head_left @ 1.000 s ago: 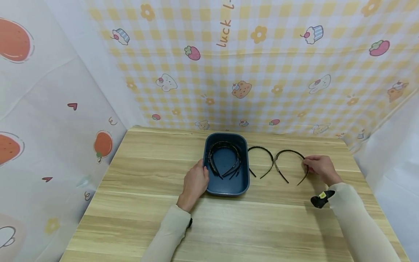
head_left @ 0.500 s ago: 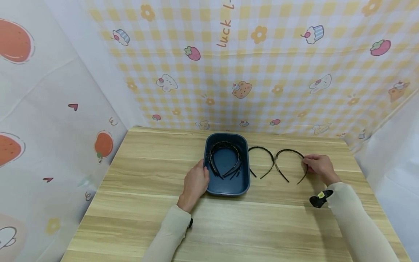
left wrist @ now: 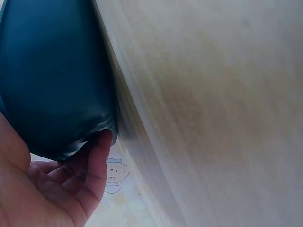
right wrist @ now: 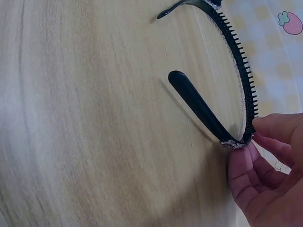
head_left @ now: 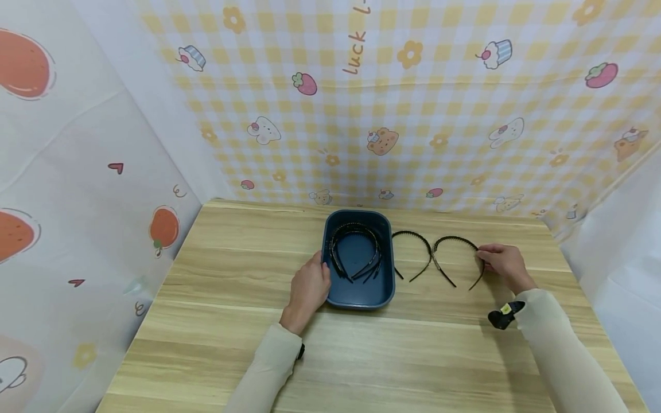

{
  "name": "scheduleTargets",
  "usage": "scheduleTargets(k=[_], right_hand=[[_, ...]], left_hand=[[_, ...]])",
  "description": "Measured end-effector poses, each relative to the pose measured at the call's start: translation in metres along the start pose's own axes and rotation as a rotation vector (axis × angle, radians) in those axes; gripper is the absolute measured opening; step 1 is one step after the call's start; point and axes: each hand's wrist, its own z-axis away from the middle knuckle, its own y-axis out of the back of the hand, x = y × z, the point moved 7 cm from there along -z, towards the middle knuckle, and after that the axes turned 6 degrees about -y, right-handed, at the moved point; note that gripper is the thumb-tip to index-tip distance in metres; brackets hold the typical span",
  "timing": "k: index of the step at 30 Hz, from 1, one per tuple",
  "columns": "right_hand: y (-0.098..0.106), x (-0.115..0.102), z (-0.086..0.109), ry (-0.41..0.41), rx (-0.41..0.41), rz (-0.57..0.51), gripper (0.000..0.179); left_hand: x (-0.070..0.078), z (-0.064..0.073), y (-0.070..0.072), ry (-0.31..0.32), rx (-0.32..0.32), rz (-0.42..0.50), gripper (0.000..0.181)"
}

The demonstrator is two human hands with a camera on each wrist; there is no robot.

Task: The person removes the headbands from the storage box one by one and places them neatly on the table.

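A dark blue rectangular bin [head_left: 360,295] stands on the table with several black headbands [head_left: 376,246] lying inside. My left hand [head_left: 308,287] grips the bin's left side; in the left wrist view its fingers curl under the blue wall [left wrist: 57,75]. On the right, my right hand [head_left: 505,265] pinches the right side of a black toothed headband [right wrist: 246,85] between thumb and fingers. That headband's open ends point toward me, and its left side meets a second loose headband [head_left: 430,252], which lies right beside the bin.
The wooden table [head_left: 227,344] extends around the bin and headbands. A yellow checked cloth [head_left: 330,172] hangs along its back edge, and a white printed sheet [head_left: 93,229] hangs at the left.
Hardly anything differs. The headband in my right hand and that hand have shifted very slightly left; the left hand and bin keep their place.
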Motion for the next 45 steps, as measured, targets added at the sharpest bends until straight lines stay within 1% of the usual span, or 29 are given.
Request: scheduleTargets(k=[4,10,13,15,17,20,27,34,39,45], right_hand=[[-0.001,0.001,0.0,0.0,-0.01,-0.018,0.05],[-0.002,0.001,-0.002,0.002,-0.003,-0.008,0.05],[0.0,-0.001,-0.001,0.016,0.023,0.032,0.049],[0.001,-0.004,-0.001,0.032,0.053,0.081,0.049],[0.001,-0.009,0.001,0.051,0.078,0.126,0.048],[-0.003,-0.019,0.003,0.076,0.089,0.152,0.048],[-0.013,-0.046,0.009,0.168,0.069,0.165,0.045],[-0.028,-0.067,0.012,0.239,0.056,0.143,0.044],[-0.04,-0.082,0.016,0.285,0.02,0.127,0.041],[-0.054,-0.098,0.019,0.295,-0.034,0.115,0.042]], left_hand=[[0.0,0.0,0.001,0.0,0.002,-0.004,0.04],[-0.001,0.0,0.001,-0.004,0.01,-0.001,0.04],[0.0,0.0,0.001,-0.01,0.014,0.001,0.04],[0.0,0.0,0.002,-0.012,0.017,-0.001,0.04],[0.0,-0.001,0.003,-0.014,0.02,-0.001,0.039],[0.001,0.0,0.003,-0.018,0.026,0.0,0.039],[0.001,-0.001,0.004,-0.02,0.025,-0.002,0.039],[0.001,0.0,0.002,-0.007,0.007,0.001,0.041],[0.0,0.0,0.001,0.004,0.001,-0.001,0.042],[-0.001,0.0,-0.001,0.01,-0.001,0.007,0.041]])
